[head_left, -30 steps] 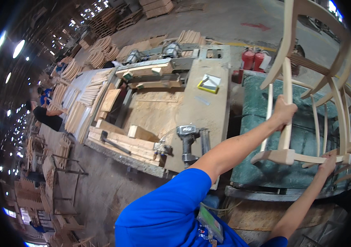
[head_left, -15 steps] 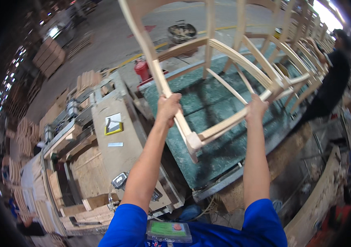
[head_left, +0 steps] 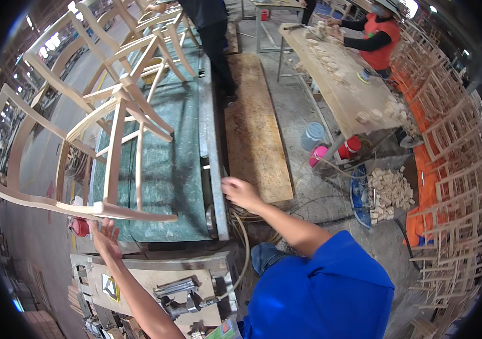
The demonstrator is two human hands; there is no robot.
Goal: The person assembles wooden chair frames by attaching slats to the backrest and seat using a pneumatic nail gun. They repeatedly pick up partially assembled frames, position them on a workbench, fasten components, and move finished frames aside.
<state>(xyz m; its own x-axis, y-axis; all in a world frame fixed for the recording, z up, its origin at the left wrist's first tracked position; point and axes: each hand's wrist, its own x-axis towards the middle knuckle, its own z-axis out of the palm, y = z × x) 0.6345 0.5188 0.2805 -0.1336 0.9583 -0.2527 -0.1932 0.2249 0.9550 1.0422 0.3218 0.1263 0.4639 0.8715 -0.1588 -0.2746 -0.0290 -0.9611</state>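
Observation:
An unfinished pale wood chair frame [head_left: 115, 150] is on the green conveyor belt [head_left: 164, 192], its back overhanging the left side. My left hand [head_left: 107, 240] is right by the frame's nearest leg, fingers spread and nothing held. Whether the fingertips touch the wood, I cannot tell. My right hand [head_left: 242, 194] hovers by the belt's metal side rail [head_left: 216, 147], empty, its fingers loosely bent and slightly blurred. More chair frames [head_left: 133, 34] stand farther along the belt.
Below the belt, a workbench [head_left: 139, 263] carries a metal air tool [head_left: 187, 296] with a hose. A long board [head_left: 258, 130] lies right of the belt. A co-worker in an orange vest [head_left: 377, 42] works at a table [head_left: 331, 79] with wood pieces. Stacked chair frames [head_left: 455, 169] line the right.
Both hands have let go of the chair frame, which now rests on the belt. My view has swung to the right, and my right hand has moved to the belt's right edge.

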